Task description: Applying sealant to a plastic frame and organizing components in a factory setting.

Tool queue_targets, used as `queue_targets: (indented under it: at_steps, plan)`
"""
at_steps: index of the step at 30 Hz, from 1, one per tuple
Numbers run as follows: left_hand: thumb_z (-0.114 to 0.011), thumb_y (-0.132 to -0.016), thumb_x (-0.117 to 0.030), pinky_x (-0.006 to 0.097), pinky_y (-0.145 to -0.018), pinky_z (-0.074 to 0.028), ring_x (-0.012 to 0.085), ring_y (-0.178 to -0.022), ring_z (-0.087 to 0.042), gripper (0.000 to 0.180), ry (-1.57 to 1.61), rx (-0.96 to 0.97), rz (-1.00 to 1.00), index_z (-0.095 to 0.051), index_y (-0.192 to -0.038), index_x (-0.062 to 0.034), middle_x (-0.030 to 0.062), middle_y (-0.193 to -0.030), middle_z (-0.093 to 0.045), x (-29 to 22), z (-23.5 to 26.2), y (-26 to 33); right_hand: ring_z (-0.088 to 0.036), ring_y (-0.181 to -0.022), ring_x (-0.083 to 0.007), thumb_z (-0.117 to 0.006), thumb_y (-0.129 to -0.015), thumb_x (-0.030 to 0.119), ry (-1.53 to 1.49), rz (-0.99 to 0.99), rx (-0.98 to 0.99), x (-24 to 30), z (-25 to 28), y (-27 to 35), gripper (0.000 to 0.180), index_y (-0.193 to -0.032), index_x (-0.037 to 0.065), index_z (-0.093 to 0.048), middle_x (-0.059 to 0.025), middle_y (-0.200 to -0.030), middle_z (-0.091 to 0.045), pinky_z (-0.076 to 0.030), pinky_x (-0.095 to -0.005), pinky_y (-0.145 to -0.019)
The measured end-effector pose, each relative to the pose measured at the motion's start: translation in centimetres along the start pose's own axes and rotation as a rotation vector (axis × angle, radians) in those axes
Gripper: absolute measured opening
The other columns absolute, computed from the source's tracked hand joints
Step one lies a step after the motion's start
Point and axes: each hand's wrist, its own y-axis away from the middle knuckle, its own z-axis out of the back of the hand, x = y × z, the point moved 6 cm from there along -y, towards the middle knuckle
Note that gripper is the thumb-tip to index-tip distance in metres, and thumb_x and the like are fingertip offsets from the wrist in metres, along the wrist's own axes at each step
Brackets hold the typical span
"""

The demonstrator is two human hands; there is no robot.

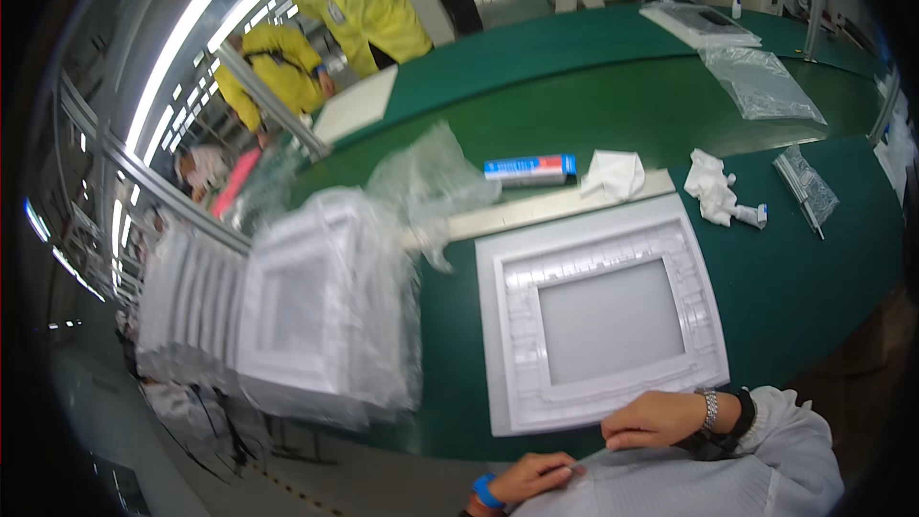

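A white plastic frame [525, 349] with a rectangular opening lies on a white sheet [491, 325] in front of me. My right hand [653, 419], with a metal watch at the wrist, is by the frame's near edge. Its fingers are curled, and whatever they may hold is hidden. Lower and to the left, close to my body, is my left hand [534, 477], wearing a blue wristband. Its fingers are bent together near the tips, around something too small to make out, if anything.
Left of the frame stand several plastic-wrapped white frames [287, 316]. Beyond it are crumpled clear film [431, 172], a blue-and-red box [529, 170] and a white cloth [614, 174]. At right are a crumpled wipe with a small tube [751, 215] and bagged rods [800, 187].
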Motion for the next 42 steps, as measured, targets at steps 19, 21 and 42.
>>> queue_targets:
  at_steps: [19,21,42]
  plan:
    - [-0.044,-0.096,-0.023,0.018,-0.063,-0.037,0.0055,-0.071,-0.045,0.030,0.203,-0.028,-0.178,-0.055,-0.112,-0.0013,0.0010,-0.084,-0.055,-0.8,-1.9,2.3,-0.039,-0.056,-0.0098,-0.044,-0.097,0.029,-0.252,0.119,0.058,3.3,-2.8,-0.1,0.028,-0.083,0.005,-0.048,-0.0012,-0.063,-0.043,-0.035,-0.0256,-0.053]
    - [-0.045,-0.096,-0.024,0.019,-0.061,-0.038,0.0057,-0.068,-0.046,0.030,0.181,-0.067,-0.255,-0.056,-0.112,-0.0011,0.0016,-0.082,-0.056,-1.3,-2.2,3.4,-0.034,-0.053,-0.0063,-0.044,-0.097,0.027,-0.502,0.063,0.135,3.8,-4.4,-0.7,0.027,-0.080,0.006,-0.046,0.0029,-0.062,-0.040,-0.031,-0.0222,-0.049]
    - [-0.048,-0.094,-0.015,0.022,-0.065,-0.041,0.0076,-0.072,-0.050,0.022,0.193,-0.217,-0.159,-0.061,-0.103,0.0000,0.0021,-0.078,-0.055,0.6,-2.8,4.0,-0.060,-0.070,-0.0296,-0.066,-0.080,0.022,0.470,-0.067,-0.562,-2.1,7.8,-13.4,0.022,-0.085,0.005,-0.054,-0.0112,-0.073,-0.063,-0.045,-0.0385,-0.063]
